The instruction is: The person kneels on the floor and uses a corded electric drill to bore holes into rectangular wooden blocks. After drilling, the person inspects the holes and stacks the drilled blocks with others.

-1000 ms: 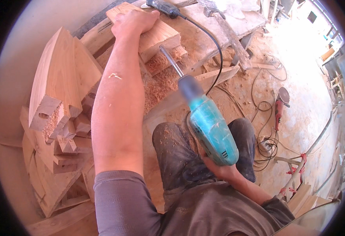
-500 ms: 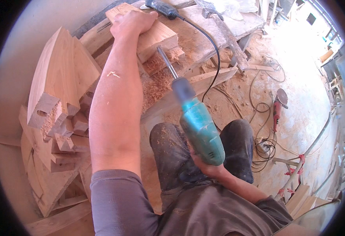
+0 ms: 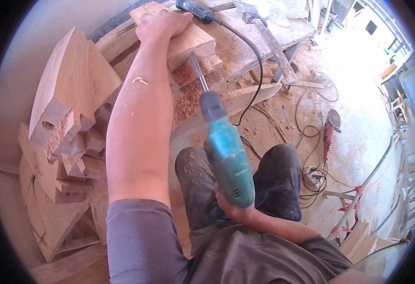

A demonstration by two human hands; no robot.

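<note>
My left hand (image 3: 162,22) is closed over the top of a thick wooden block (image 3: 191,40), pressing it on the workbench. Below the drill's body, my right hand (image 3: 233,208) grips the handle of a teal power drill (image 3: 231,161); most of its fingers are hidden. The drill points up and away from me. Its long metal bit (image 3: 198,71) meets the near end face of the block, where the tip is out of sight. Curly wood shavings (image 3: 188,100) lie under the block, on and around another piece of wood.
Cut wooden pieces (image 3: 58,99) are stacked at the left by the wall. On the bench (image 3: 295,31) rest a dark corded tool (image 3: 195,10) and a hammer (image 3: 271,45). A red angle grinder (image 3: 329,135) and looped cables (image 3: 314,177) lie on the dusty floor at right.
The drill's body has swung left and slightly toward me, lining up straighter with the block's end. My right hand has moved with it. My left hand stays on the block.
</note>
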